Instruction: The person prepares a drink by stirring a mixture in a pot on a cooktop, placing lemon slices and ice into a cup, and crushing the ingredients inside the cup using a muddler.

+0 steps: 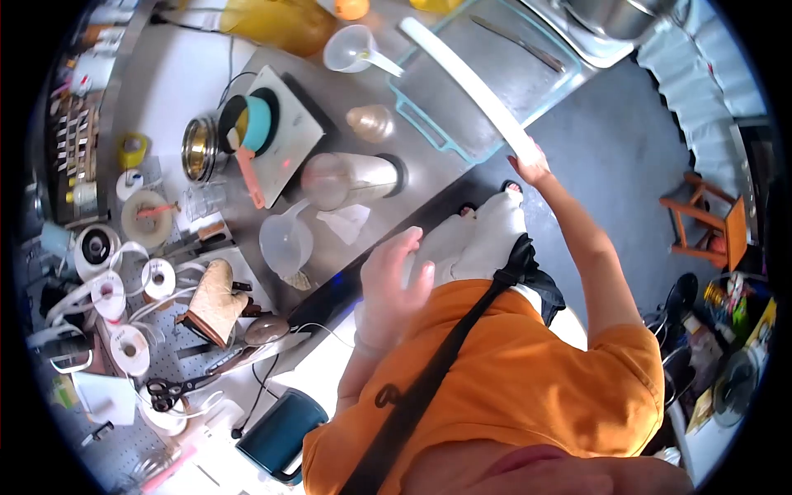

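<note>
A long white strip (466, 80) lies slantwise over a clear tray with a teal rim (433, 136) on the metal counter. My right hand (532, 162) grips its lower end. Raised in front of the counter's edge, my left hand (396, 276) has its thumb and fingers apart, holding nothing, and is slightly blurred. Nearest to it are a white cloth or paper piece (345, 223), a clear funnel-like vessel (286, 241) and a tall clear container (351, 179). A long knife (520, 43) rests in the tray.
A hot plate (293, 136) carries a teal-lined pot (257, 124). A white funnel (351, 48) and a shell-like object (371, 122) sit nearby. Scissors (165, 394), an oven mitt (216, 304) and tape rolls crowd the left. A wooden stool (705, 216) stands on the floor.
</note>
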The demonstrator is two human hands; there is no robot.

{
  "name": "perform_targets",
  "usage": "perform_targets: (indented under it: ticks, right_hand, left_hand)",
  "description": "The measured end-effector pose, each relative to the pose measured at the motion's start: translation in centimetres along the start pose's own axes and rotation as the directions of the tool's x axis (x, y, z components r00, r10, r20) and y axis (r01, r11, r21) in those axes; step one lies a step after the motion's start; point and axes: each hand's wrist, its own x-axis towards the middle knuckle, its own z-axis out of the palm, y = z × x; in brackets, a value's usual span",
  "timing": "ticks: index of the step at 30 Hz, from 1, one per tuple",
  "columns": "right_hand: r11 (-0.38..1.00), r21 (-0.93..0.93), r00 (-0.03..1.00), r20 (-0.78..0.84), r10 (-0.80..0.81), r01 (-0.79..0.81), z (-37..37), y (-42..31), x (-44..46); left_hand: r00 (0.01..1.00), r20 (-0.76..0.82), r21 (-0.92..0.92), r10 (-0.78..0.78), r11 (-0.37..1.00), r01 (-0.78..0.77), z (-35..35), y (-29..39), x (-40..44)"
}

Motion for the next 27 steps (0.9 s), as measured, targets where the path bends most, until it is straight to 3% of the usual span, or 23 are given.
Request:
perform_targets:
  ticks: [1,3,6,8,10,11,12,13,15,18,20,21,22,23,27]
  right_hand:
    - [0.999,0.035,1.0,-0.005,0.023,-0.023,0.7,0.0,0.1]
    - [0.998,0.062,0.982,-0.188,0.014,-0.003,2.3,0.0,-0.1]
    - [0.96,0.085,0.959,0.118,0.257,-0.268,-1.3,-1.3,0.7]
    - [0.962,0.001,0.962,0.041,0.271,-0.272,2.1,0.5,1.2]
    - [0.954,-0.001,0.91,0.3,0.285,-0.298,-2.3,-0.2,1.9]
    - [0.954,0.064,0.915,0.306,0.262,-0.294,-3.3,-0.2,2.0]
    - [0.98,0.065,0.964,0.201,0.174,-0.19,-1.7,0.5,2.1]
    - [0.979,0.087,0.953,0.26,0.156,-0.184,-2.3,0.3,2.1]
    - [0.984,0.098,0.943,0.313,0.11,-0.147,-3.2,0.8,3.1]
    - [0.991,0.081,0.963,0.257,0.083,-0.107,-1.0,2.0,2.5]
    - [0.921,0.216,0.904,0.36,0.233,-0.324,-0.2,3.5,0.5]
    - [0.98,0.151,0.975,0.199,0.097,-0.129,-0.7,4.7,-3.1]
    - [0.989,0.102,0.98,0.18,0.084,-0.104,-1.3,5.7,-6.9]
    - [0.992,0.116,0.998,0.048,0.045,-0.05,-2.3,6.9,-11.1]
    - [0.973,0.027,0.934,0.287,0.212,-0.229,-11.6,12.7,-22.0]
  left_hand:
    - [0.998,0.048,0.052,-0.031,0.998,0.028,0.3,0.2,-0.2]
    - [0.992,0.106,0.019,-0.074,0.997,0.072,1.5,0.3,-0.4]
    - [0.983,0.184,0.003,-0.029,1.0,0.029,3.9,1.5,0.1]
    - [0.959,0.281,-0.071,0.025,0.997,-0.006,5.6,2.4,0.5]
    - [0.923,0.375,-0.042,0.09,0.996,-0.08,7.1,3.4,1.4]
    - [0.918,0.358,-0.041,0.171,0.985,-0.167,8.2,3.8,1.6]
    - [0.917,0.344,-0.061,0.202,0.979,-0.193,9.2,4.6,2.0]
    - [0.913,0.332,-0.083,0.236,0.972,-0.221,10.0,5.5,2.2]
    - [0.925,0.318,-0.069,0.206,0.978,-0.195,11.0,7.0,2.5]
    - [0.925,0.324,-0.084,0.198,0.98,-0.18,12.9,8.4,2.1]
    - [0.952,0.292,-0.076,0.094,0.994,-0.075,13.7,9.3,1.6]
    - [0.941,0.318,-0.112,0.113,0.99,-0.08,14.1,9.8,1.3]
    - [0.955,0.296,-0.146,0.0,0.988,0.045,14.2,10.0,1.1]
    - [0.955,0.275,-0.179,-0.108,0.971,0.161,14.7,9.9,1.5]
    - [0.961,0.252,-0.285,-0.111,0.941,0.183,18.7,10.2,3.0]
